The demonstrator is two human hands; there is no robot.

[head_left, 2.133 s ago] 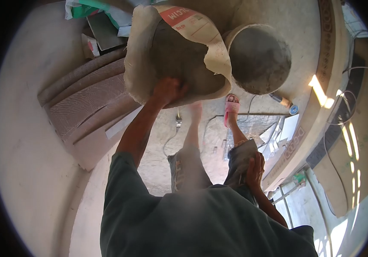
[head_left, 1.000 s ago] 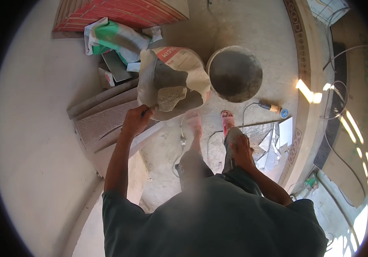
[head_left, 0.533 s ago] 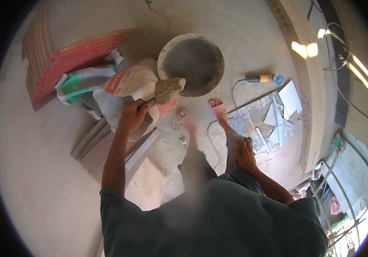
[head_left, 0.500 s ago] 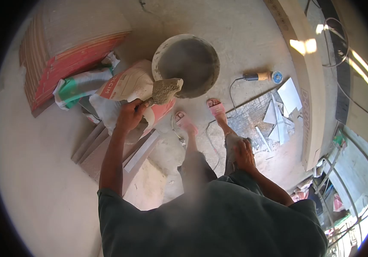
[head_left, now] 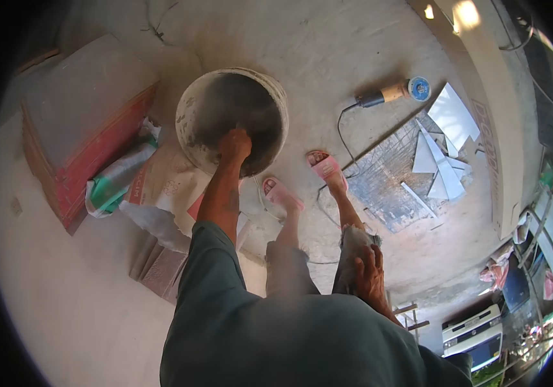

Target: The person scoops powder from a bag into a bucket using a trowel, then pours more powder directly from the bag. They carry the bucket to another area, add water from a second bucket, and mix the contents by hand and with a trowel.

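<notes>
My left hand point(head_left: 234, 145) reaches down into a round bucket point(head_left: 188, 119), its fingers closed. Whatever it grips is hidden in the dark, dusty inside. Beside the bucket, at its lower left, lies an open paper cement bag point(head_left: 167, 184) with red print. My right hand point(head_left: 370, 274) rests on my right knee, fingers apart and holding nothing.
An angle grinder point(head_left: 389, 94) with a blue disc lies on the floor at right. Cut tile pieces point(head_left: 443, 171) lie on a scuffed board point(head_left: 386, 180). At left are stacked boxes point(head_left: 89, 97) and a green-white sack point(head_left: 116, 177). A long carton point(head_left: 492, 129) runs along the right.
My left hand has moved from above the cement bag into the bucket. The trowel-like load of grey powder it held is out of sight. My right hand stays on the knee. The view has shifted.
</notes>
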